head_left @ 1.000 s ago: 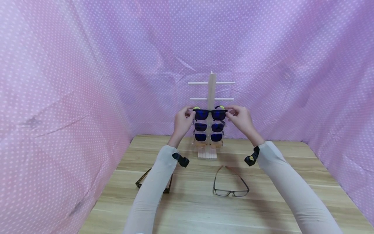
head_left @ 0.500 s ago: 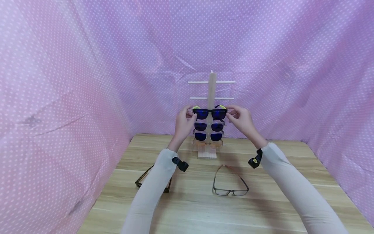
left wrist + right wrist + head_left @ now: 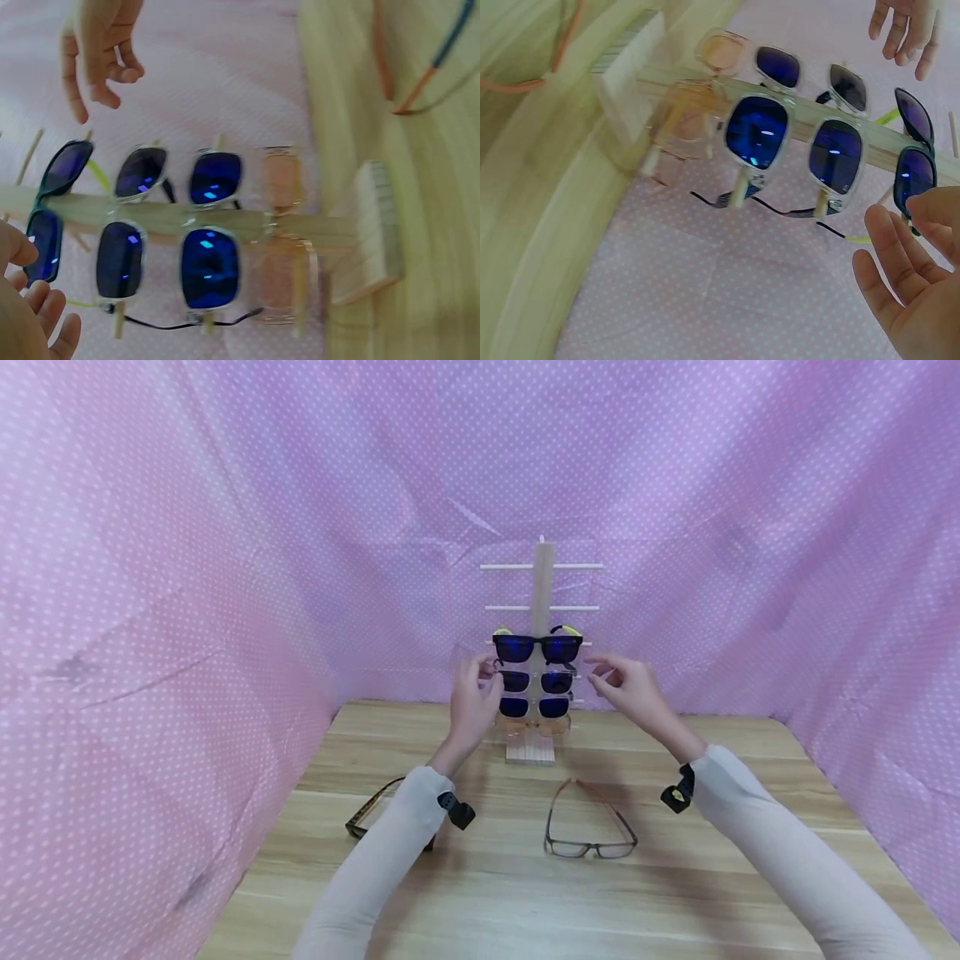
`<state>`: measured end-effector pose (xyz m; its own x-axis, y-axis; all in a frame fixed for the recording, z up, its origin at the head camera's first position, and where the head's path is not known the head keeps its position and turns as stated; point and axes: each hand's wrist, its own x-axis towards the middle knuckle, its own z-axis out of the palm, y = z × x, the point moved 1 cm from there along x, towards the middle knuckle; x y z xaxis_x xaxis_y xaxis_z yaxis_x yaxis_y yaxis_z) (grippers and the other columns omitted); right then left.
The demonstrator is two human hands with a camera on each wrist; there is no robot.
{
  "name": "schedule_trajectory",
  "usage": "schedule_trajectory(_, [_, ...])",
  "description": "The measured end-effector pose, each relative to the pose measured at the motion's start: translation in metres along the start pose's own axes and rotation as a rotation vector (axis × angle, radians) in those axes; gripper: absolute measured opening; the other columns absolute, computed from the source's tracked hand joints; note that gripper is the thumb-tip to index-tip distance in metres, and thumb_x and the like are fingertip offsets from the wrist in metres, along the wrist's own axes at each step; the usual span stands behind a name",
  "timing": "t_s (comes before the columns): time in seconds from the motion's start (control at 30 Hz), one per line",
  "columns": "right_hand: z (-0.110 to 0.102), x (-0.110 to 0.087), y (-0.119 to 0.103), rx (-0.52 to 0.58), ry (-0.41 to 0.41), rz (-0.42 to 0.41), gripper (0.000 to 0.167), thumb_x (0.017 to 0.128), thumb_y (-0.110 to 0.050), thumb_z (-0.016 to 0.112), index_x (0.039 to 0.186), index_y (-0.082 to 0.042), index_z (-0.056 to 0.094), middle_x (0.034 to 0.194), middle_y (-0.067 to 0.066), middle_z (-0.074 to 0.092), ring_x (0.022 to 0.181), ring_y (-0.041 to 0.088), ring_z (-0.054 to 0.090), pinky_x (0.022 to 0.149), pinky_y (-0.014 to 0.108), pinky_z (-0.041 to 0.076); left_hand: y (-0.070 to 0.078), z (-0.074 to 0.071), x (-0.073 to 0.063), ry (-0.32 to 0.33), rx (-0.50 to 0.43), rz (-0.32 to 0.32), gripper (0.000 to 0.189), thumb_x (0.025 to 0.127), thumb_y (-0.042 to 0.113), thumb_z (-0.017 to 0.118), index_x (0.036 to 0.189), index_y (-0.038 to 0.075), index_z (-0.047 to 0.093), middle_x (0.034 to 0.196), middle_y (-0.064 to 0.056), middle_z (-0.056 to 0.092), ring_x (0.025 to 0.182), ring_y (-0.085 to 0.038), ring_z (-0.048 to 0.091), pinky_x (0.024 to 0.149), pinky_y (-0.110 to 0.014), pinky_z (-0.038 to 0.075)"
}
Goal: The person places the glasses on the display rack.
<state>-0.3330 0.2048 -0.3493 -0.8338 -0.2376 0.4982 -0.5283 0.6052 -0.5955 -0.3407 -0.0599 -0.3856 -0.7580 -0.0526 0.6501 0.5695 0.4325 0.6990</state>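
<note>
A wooden display stand (image 3: pixel 542 581) with white crossbars holds several pairs of glasses. Black sunglasses (image 3: pixel 514 649) with blue lenses and yellow inner temples hang on a middle bar. Below them are two clear-framed, dark-lensed pairs, the upper sunglasses (image 3: pixel 557 682) and the lower sunglasses (image 3: pixel 211 268). Pale orange glasses (image 3: pixel 553 727) sit lowest. My left hand (image 3: pixel 472 702), fingers loosely bent and holding nothing, is at the stand's left side, overlapping the lens edges in the head view. To the right, my right hand (image 3: pixel 633 693) is off the black sunglasses, fingers relaxed, nothing in them.
Grey-framed eyeglasses (image 3: pixel 591 850) with orange-brown temples lie unfolded on the wooden table (image 3: pixel 495 910). Dark patterned glasses (image 3: pixel 358 829) lie at left, partly hidden by my left sleeve. Two upper bars (image 3: pixel 577 566) of the stand carry nothing. Pink dotted cloth (image 3: pixel 337 485) surrounds the table.
Both hands have let go of the black sunglasses, which stay on the stand. The hands have moved down, and the right one also slightly outward.
</note>
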Motion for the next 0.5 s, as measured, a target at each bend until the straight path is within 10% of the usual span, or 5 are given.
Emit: schedule_trajectory(0.5, [0.011,-0.045,0.025,-0.015,-0.222,-0.005,0.022,0.092,0.002,0.069,0.113,0.005,0.072,0.088,0.015,0.075,0.063,0.004,0.061,0.054,0.021,0.050,-0.016,0.011,-0.048,-0.354,0.042,0.053,0.028,0.099,0.004,0.061,0.126,0.000,0.062,0.095,-0.010,0.068,0.089,-0.020,0.067,0.079,-0.030,0.057])
